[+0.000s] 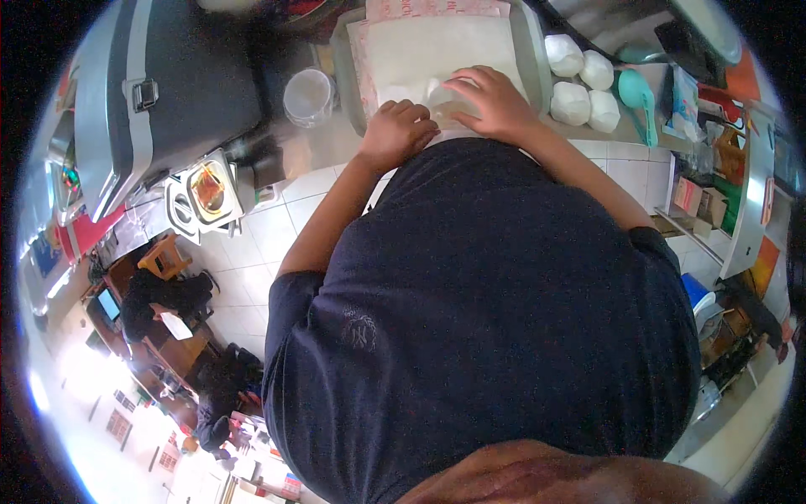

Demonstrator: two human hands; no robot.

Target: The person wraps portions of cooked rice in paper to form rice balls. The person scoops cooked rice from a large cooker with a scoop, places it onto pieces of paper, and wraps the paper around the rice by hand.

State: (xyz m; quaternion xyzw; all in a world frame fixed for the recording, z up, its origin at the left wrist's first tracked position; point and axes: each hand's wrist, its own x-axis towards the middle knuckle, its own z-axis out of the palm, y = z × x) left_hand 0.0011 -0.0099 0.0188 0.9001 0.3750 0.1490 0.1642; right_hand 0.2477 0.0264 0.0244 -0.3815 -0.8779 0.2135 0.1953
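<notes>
A sheet of white paper [441, 47] lies over pink-printed sheets [434, 8] in a grey tray [535, 57]. My right hand [494, 104] is at the near part of the paper, thumb and fingers apart and curved around a pale, partly see-through thing [439, 91]. What that thing is, and whether it is gripped, is unclear. My left hand [401, 132] has its fingers curled at the tray's near edge, beside the right; anything inside it is hidden. Several white wrapped bundles [570, 103] stand to the right of the tray.
Left of the tray stands a clear plastic tub [308, 97], with a large dark case [189, 75] beyond it. A metal food pan [211, 189] sits lower left. A turquoise spoon [637, 94] lies past the bundles. Other people [160, 302] are at the lower left.
</notes>
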